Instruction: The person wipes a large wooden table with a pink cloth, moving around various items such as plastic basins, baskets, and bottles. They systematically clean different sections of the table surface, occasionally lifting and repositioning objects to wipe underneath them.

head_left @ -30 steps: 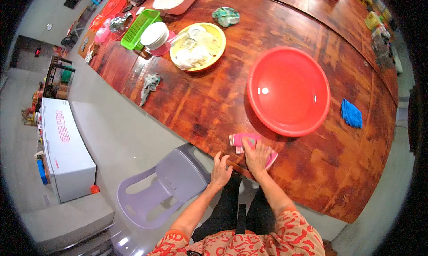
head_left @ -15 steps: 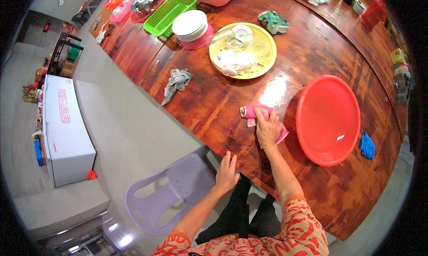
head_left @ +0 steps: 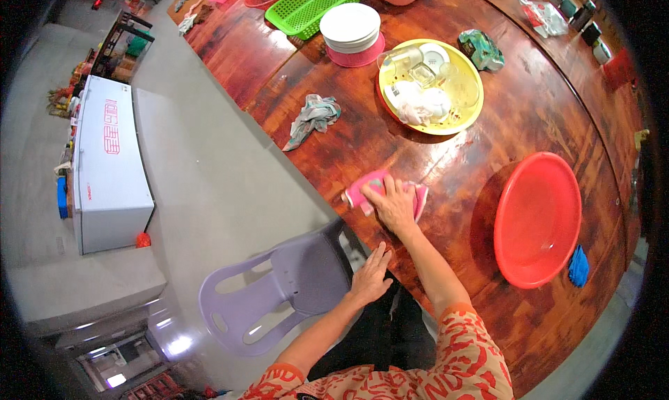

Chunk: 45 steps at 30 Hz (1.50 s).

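My right hand [head_left: 395, 206] presses a pink cloth [head_left: 368, 191] flat against the brown wooden table [head_left: 446, 260], near its left edge. The fingers lie over the cloth and hide part of it. At the table's edge, just below, my left hand [head_left: 371, 274] has its fingers stretched out and holds nothing. Whether its fingertips touch the wood I cannot tell. Right of the cloth is a large red plastic basin [head_left: 538, 219]. Beyond it stands a yellow basin [head_left: 465, 125] with glasses and white dishes in it. A crumpled grey-green rag [head_left: 313, 119] lies farther up the edge.
A stack of white plates [head_left: 350, 25] stands beside a green basket [head_left: 306, 13]. A green crumpled bundle [head_left: 481, 49] and a blue cloth [head_left: 578, 266] lie on the table. A grey plastic chair [head_left: 279, 288] is close to my left arm; a white chest freezer [head_left: 115, 170] stands farther left.
My right hand has slid the pink cloth leftward, closer to the table's edge and away from the red basin. The whole view has shifted. My left hand remains by the edge.
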Each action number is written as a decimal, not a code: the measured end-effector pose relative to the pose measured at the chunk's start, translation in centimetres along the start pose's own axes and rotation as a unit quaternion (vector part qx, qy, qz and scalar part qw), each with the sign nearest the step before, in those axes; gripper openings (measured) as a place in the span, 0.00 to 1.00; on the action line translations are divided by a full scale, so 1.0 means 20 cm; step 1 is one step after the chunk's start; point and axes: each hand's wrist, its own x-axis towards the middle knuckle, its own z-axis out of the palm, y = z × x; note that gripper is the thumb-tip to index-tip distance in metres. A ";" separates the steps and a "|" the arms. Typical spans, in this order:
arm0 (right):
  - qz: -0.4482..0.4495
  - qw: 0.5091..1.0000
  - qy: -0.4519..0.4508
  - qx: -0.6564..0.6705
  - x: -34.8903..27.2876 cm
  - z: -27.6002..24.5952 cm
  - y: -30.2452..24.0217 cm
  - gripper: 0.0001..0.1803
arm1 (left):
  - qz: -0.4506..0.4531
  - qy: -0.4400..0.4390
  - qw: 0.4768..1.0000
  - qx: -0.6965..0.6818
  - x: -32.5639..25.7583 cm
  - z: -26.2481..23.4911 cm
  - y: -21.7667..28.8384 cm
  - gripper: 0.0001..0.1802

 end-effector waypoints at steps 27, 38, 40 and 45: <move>0.026 0.993 -0.046 0.102 0.36 0.07 0.08 0.19 | 0.039 0.345 0.936 0.052 0.96 -1.05 -0.46 0.38; 0.042 0.992 0.042 0.113 1.10 0.37 0.04 0.19 | -0.097 0.380 0.920 -0.005 1.20 -1.27 -0.88 0.20; 0.039 0.992 0.051 0.107 1.21 0.39 0.02 0.20 | -0.104 0.374 0.921 -0.020 1.09 -1.26 -0.99 0.21; 0.054 0.995 0.050 0.070 1.49 0.48 0.02 0.20 | -0.054 0.388 0.920 -0.003 0.93 -1.16 -1.01 0.23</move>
